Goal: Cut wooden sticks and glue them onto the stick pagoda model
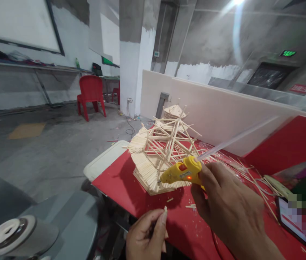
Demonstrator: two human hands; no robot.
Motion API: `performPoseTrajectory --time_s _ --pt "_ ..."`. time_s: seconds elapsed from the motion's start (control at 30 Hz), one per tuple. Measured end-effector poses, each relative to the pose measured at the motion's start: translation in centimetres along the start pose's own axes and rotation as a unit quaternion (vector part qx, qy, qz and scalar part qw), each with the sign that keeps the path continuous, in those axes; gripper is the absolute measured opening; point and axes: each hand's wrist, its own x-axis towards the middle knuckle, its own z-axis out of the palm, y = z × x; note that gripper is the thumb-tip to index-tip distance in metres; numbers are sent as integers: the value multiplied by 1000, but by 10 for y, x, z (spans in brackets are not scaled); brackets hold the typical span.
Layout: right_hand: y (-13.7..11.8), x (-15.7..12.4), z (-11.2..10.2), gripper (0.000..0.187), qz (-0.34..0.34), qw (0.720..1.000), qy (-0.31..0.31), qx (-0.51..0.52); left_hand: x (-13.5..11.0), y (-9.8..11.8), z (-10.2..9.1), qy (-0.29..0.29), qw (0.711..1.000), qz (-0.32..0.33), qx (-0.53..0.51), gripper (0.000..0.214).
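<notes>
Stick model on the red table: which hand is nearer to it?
Right. The right hand grips the glue gun, its nozzle at the lower edge of the stick model. The left hand sits lower in view, pinching a short stick, apart from the model.

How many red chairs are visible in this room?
2. The near chair stands on the floor, left of the pillar. The far chair is right beside the pillar, partly hidden. More may be out of view.
</notes>
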Motion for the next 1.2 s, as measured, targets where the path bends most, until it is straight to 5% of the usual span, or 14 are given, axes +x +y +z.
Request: performPoseTrajectory --time_s 1.2 --pt "1 -6 8 27 39 999 18 28 -2 -2 2 22 1000 -6 -8 36"
